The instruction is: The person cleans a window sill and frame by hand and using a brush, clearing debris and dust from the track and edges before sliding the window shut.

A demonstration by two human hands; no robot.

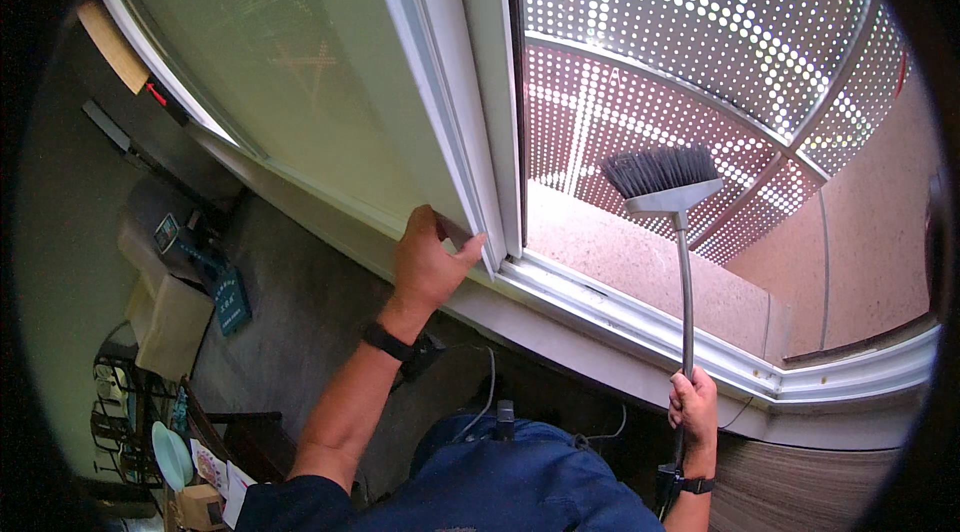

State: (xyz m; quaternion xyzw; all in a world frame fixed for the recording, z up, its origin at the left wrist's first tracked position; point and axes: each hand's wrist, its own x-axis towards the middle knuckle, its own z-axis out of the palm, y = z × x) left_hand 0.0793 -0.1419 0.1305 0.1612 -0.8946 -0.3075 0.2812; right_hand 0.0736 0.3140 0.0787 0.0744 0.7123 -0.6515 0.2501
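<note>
My left hand (433,262) grips the lower corner of a white-framed sliding window panel (315,104). Its thumb lies on the frame's edge, and the bent fingers are against the glass side. In my right hand (694,404) is the metal handle of a broom (685,284). The broom is held head up, with dark bristles (660,166) on a grey head (673,200), in front of the opening right of the panel. The lower end of the handle is hidden by my wrist. White window tracks (600,307) run along the sill beneath.
Outside stand a perforated metal screen (637,97) and a stone ledge (577,232). A wood-grain surface (795,487) lies at lower right. At left are a beige box-like object (176,326), a blue-green box (231,299) and a pale blue bowl-like item (171,455). Cables (491,382) hang near my waist.
</note>
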